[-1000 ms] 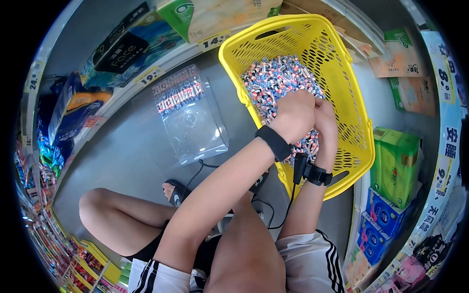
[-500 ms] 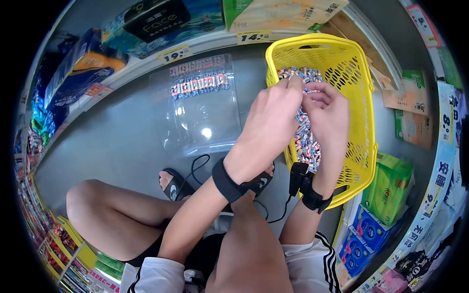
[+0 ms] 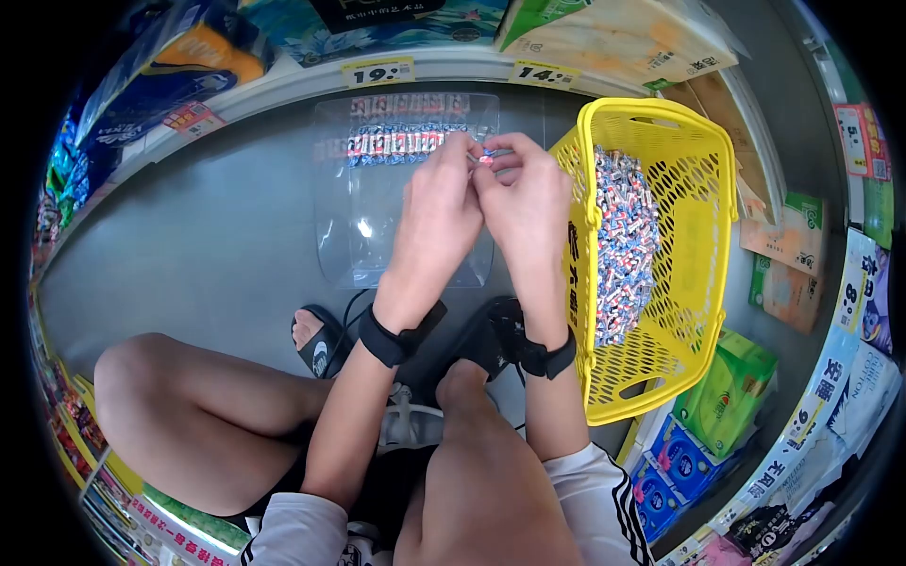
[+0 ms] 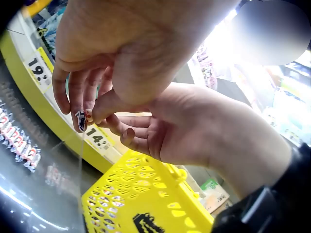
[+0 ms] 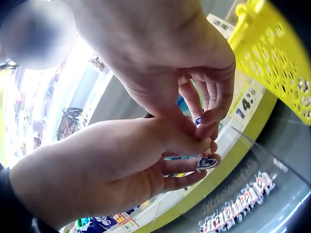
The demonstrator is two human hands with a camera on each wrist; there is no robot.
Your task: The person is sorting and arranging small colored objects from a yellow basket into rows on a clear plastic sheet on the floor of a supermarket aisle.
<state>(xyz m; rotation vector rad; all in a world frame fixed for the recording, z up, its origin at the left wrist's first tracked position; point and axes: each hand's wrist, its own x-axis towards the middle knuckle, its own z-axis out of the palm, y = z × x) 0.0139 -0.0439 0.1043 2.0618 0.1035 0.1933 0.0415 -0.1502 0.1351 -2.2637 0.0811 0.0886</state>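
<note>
Above a clear plastic box (image 3: 363, 255), the left hand (image 3: 429, 222) and right hand (image 3: 528, 193) meet at the fingertips. The left hand (image 4: 131, 53) pinches a wrapped candy (image 4: 81, 121) between thumb and fingers. In the right wrist view another small wrapped piece (image 5: 198, 121) shows between the curled fingers of the right hand (image 5: 165, 58), just above the candy (image 5: 206, 164) at the left fingertips. A row of wrapped candies (image 3: 387, 144) lies side by side in the box. Many loose candies (image 3: 623, 245) fill part of the yellow basket (image 3: 694, 325), right of the hands.
Shelves with tissue packs (image 3: 623, 42) and price tags (image 3: 377, 73) run along the back. Green (image 3: 727, 391) and blue packs (image 3: 684, 453) stand on the right. The person's bent legs (image 3: 198, 415) and sandals (image 3: 326, 349) are in front, with a black cable nearby.
Both hands have moved left, out of the basket to over the plastic box. The view has shifted, so basket and box appear farther right.
</note>
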